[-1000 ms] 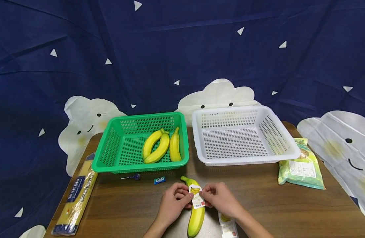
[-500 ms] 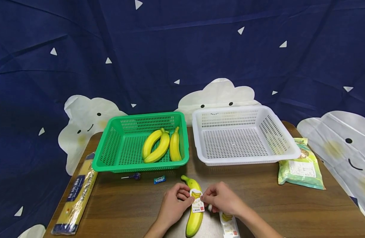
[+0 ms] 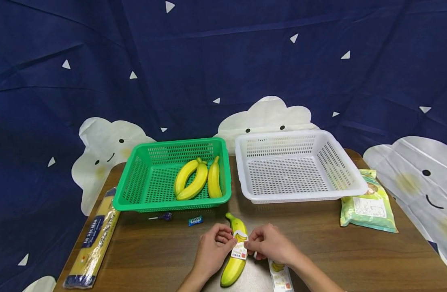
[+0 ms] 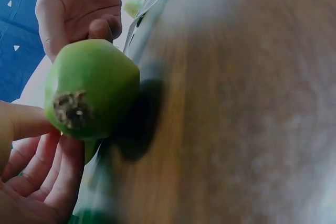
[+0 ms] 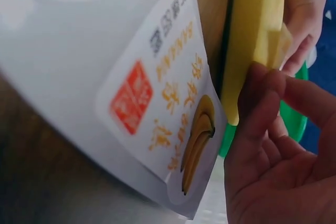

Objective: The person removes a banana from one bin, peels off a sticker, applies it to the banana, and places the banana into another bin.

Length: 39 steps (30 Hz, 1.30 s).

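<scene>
A yellow banana with a green-tinged tip (image 3: 232, 272) lies slanted on the table between both hands. Across its middle is a white sticker (image 3: 239, 250) printed with bananas and a red mark. My left hand (image 3: 215, 248) pinches the sticker's left edge, its other fingers curled beside the fruit. From the other side my right hand (image 3: 272, 244) pinches the right edge; in the right wrist view, thumb and finger meet at the sticker's edge (image 5: 281, 45). A strip of more stickers (image 3: 281, 278) lies below the right hand, seen large in the right wrist view.
A green basket (image 3: 133, 172) holding 3 bananas stands at the back left, beside a white basket (image 3: 303, 197). A lollipop (image 3: 166, 216) and a blue candy (image 3: 195, 220) lie before them. Spaghetti (image 3: 93, 239) is at the left edge, a green bag (image 3: 371, 205) at the right.
The banana has turned, its lower end swinging left and its stem slightly right. The sticker has shifted slightly down along the fruit, both hands staying at its edges.
</scene>
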Available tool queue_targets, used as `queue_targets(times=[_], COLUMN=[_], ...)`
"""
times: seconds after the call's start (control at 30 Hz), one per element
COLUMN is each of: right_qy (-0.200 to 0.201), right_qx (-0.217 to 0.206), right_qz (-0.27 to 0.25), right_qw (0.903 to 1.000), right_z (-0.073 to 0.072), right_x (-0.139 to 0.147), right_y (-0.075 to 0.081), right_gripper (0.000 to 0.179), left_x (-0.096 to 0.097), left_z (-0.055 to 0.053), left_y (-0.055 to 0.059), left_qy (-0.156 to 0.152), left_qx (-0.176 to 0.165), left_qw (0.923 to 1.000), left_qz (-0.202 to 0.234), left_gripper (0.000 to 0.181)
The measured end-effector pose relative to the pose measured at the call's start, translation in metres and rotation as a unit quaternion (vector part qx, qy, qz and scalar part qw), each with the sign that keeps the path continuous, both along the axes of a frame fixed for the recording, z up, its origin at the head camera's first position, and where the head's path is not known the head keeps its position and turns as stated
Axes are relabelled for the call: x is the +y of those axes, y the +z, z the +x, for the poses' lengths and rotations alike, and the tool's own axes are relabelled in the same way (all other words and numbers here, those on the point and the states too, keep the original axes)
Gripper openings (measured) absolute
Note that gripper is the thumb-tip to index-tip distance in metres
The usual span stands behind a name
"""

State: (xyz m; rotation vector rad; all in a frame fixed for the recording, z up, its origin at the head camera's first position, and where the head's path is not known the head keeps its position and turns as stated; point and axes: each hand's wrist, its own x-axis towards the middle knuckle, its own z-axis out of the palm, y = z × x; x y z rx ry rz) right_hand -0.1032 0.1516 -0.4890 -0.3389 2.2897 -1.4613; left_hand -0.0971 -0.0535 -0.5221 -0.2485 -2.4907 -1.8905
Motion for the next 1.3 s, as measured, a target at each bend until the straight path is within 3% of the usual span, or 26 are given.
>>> queue_targets(times=[0.13,0.27,0.4,0.57,0.73,0.93,1.03,1.13,1.3], right_qy=[0.007,0.014,0.015,0.013,0.017,0.030,0.037,0.051,0.069], right_qx=[-0.011,-0.026,-0.024,-0.021,-0.008,0.019,0.028,0.036,0.051], right_qz=[-0.010,-0.023,-0.018,-0.016,0.005,0.040,0.046,0.049,0.063], right_qw=[0.9999,0.9993,0.9994,0.9996,0.9998,0.9986,0.9978,0.9968,0.9943], right_z=[0.000,0.000,0.001,0.000,0.001,0.001,0.000,0.000,0.001], right_x=[0.001,0.001,0.000,0.001,0.003,0.004,0.004,0.003,0.003], right_y=[-0.001,-0.002,-0.003,-0.005,-0.006,-0.003,-0.003,-0.005,-0.008], right_gripper=[0.020,0.022,0.028,0.030,0.030,0.032,0.032,0.032,0.033], left_x=[0.001,0.001,0.000,-0.002,-0.006,-0.012,-0.012,-0.010,-0.005], left_z=[-0.001,-0.001,0.003,0.007,0.009,0.010,0.012,0.014,0.020], left_y=[-0.002,-0.003,-0.002,0.000,0.004,0.009,0.011,0.014,0.019], left_qy=[-0.002,-0.012,-0.020,-0.043,-0.093,-0.132,-0.128,-0.111,-0.079], left_qx=[0.015,0.068,0.112,0.110,0.097,0.118,0.121,0.111,0.125], left_qw=[0.9999,0.9973,0.9905,0.9839,0.9783,0.9638,0.9583,0.9561,0.9476], left_qz=[-0.006,-0.025,-0.077,-0.134,-0.158,-0.200,-0.225,-0.247,-0.283], left_gripper=[0.019,0.015,0.017,0.025,0.038,0.047,0.050,0.052,0.052])
